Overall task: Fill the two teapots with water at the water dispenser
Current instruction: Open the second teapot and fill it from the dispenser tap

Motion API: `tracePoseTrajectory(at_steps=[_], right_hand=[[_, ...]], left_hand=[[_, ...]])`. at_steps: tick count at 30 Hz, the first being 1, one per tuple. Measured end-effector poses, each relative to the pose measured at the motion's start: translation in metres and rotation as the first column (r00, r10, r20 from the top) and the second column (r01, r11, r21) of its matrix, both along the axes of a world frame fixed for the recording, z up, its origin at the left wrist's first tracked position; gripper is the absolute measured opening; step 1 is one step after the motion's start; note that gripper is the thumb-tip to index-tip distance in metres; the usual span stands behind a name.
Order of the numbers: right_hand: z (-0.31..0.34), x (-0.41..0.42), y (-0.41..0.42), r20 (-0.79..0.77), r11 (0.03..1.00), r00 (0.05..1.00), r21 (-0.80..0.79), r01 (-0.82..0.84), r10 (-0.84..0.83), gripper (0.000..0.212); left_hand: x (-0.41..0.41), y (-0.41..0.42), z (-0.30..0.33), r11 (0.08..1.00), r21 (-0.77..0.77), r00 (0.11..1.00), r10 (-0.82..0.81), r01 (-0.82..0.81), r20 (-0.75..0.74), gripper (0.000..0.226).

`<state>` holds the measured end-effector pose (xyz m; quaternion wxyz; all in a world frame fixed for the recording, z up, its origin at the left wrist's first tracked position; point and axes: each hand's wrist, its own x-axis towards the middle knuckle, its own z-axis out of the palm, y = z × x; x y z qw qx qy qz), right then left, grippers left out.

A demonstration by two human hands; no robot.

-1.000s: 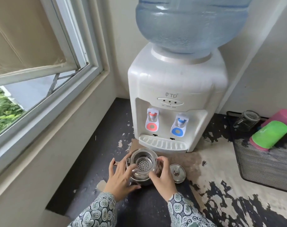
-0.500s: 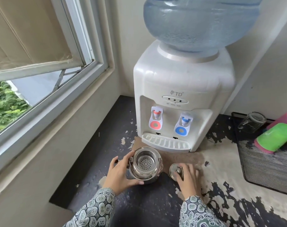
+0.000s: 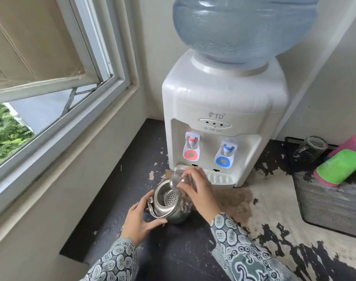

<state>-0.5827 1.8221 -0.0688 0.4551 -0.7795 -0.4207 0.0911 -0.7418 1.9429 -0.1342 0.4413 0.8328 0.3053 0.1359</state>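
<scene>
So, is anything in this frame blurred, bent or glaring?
Head view: the lid in the right hand is motion-smeared; the teapot and left hand are sharp. Wide-angle bends the window frame. Soft daylight, mild sheen on the dispenser, no harsh glare.

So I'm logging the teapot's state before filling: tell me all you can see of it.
The teapot is shiny steel, round-bodied, upright on the dark counter before the dispenser. It is open-topped, with a perforated strainer inside. The left hand holds its handle side; the right hand holds its blurred lid tilted above the opening.
</scene>
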Motion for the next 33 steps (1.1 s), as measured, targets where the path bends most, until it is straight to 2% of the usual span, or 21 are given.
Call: tracePoseTrajectory(at_steps=[3,6,13,19,24,28,31,33], right_hand=[[-0.002,-0.008,0.011,0.014,0.994,0.996,-0.061,-0.085,0.086,0.020],[-0.002,-0.011,0.017,0.029,0.987,0.991,-0.090,-0.131,0.134,0.020],[0.005,-0.007,0.032,0.028,0.949,0.979,-0.250,-0.190,0.203,0.017],[-0.007,-0.008,0.025,0.102,0.897,0.961,-0.395,-0.199,0.258,0.016],[-0.015,-0.008,0.015,0.190,0.892,0.945,-0.419,-0.168,0.267,0.022],[-0.016,-0.008,0.012,0.168,0.868,0.947,-0.467,-0.167,0.273,0.025],[-0.020,-0.006,0.008,0.103,0.832,0.958,-0.526,-0.176,0.268,0.018],[-0.022,-0.007,0.005,0.066,0.791,0.958,-0.583,-0.189,0.277,0.035]], left_hand=[[-0.006,0.004,-0.002,0.999,-0.050,1.000,0.009,-0.008,0.029,0.082],[-0.007,0.007,-0.003,0.999,-0.038,0.999,-0.017,0.018,0.031,0.086],[0.005,0.003,-0.001,0.979,0.197,0.998,-0.040,0.048,-0.043,0.101],[0.006,0.003,-0.002,0.971,0.233,0.995,-0.032,0.053,-0.095,0.104],[0.007,-0.005,0.003,0.953,0.294,0.996,-0.049,0.069,-0.074,0.107],[0.007,-0.011,0.005,0.956,0.291,0.998,-0.033,0.048,-0.057,0.111],[0.009,-0.013,0.007,0.942,0.328,0.996,-0.040,0.063,-0.076,0.113],[0.010,-0.013,0.007,0.932,0.356,0.996,-0.043,0.068,-0.078,0.113]])
